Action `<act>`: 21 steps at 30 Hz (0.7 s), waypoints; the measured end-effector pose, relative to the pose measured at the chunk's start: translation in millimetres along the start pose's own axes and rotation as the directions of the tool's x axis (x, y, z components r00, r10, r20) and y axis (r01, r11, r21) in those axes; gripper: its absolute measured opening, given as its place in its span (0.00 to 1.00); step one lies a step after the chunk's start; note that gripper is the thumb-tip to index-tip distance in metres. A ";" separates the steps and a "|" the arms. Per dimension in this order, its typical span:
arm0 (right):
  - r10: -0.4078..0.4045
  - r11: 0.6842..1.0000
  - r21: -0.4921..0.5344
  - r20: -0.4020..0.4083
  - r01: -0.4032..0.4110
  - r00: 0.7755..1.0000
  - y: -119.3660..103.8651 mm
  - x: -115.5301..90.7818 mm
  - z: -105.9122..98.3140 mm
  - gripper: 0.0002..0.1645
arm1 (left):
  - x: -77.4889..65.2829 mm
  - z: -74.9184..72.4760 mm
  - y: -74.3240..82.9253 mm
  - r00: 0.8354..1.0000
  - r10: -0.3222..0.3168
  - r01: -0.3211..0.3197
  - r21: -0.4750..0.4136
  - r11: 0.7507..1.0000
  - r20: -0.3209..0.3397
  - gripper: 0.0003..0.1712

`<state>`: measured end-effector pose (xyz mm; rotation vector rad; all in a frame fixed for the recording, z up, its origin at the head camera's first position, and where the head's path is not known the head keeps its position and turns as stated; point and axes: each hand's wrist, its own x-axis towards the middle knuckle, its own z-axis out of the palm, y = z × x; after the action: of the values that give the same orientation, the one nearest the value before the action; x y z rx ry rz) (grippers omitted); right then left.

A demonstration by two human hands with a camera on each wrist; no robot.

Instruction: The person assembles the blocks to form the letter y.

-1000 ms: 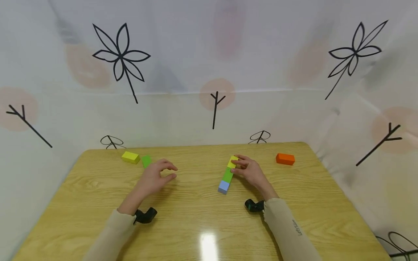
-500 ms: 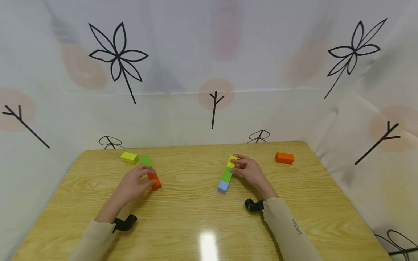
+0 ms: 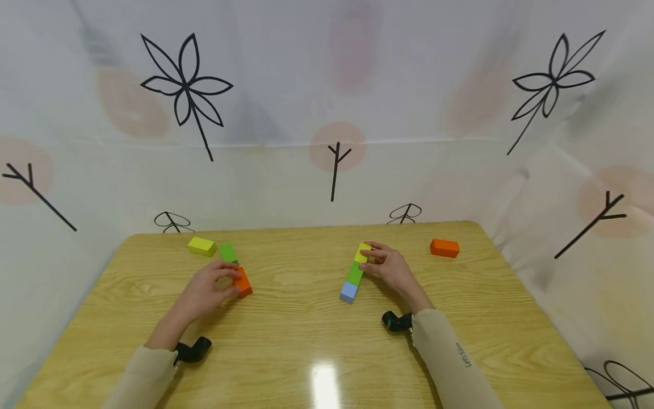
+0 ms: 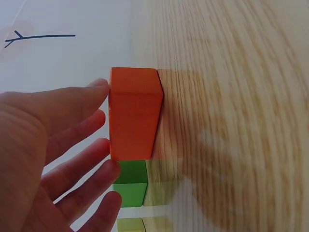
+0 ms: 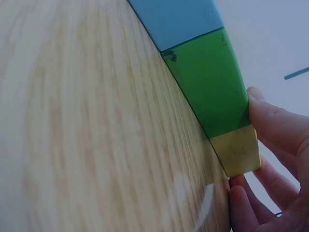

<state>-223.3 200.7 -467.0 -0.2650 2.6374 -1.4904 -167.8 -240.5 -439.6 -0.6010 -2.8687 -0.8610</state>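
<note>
My left hand [image 3: 206, 288] is beside an orange block [image 3: 244, 284], thumb and fingertips right at its upper edge in the left wrist view, not wrapped round it. This block stands end to end with a green block [image 3: 228, 253]. On the right, a blue block [image 3: 348, 292], a green block [image 3: 355, 274] and a yellow block [image 5: 236, 152] form a straight row. My right hand [image 3: 395, 272] holds the yellow block at the row's far end, its thumb at the yellow-green seam and fingers bent round the end.
A loose yellow block [image 3: 202, 246] lies at the back left of the wooden table [image 3: 296, 318]. Another orange block [image 3: 444, 247] lies at the back right. A patterned white cloth [image 3: 265, 187] hangs behind the table.
My left hand has moved left, uncovering the orange block that it hid, and has drawn back slightly from it. My right hand stays at the yellow block.
</note>
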 end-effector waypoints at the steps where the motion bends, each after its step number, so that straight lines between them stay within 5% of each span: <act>1: 0.002 1.000 0.003 0.000 -0.002 1.000 -0.5 0.0 0.2 0.27 | -0.1 0.0 0.1 1.000 -0.005 0.005 0.010 1.000 0.007 0.14; 21: 0.017 0.999 0.035 0.003 -0.017 1.000 -1.9 -1.7 1.3 0.27 | 1.0 0.8 6.4 0.997 -0.066 0.066 -0.016 0.998 0.029 0.18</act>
<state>-221.2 199.0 -466.1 -0.2413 2.6022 -1.5285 -166.1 -234.8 -436.8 -0.5272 -2.9249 -0.8935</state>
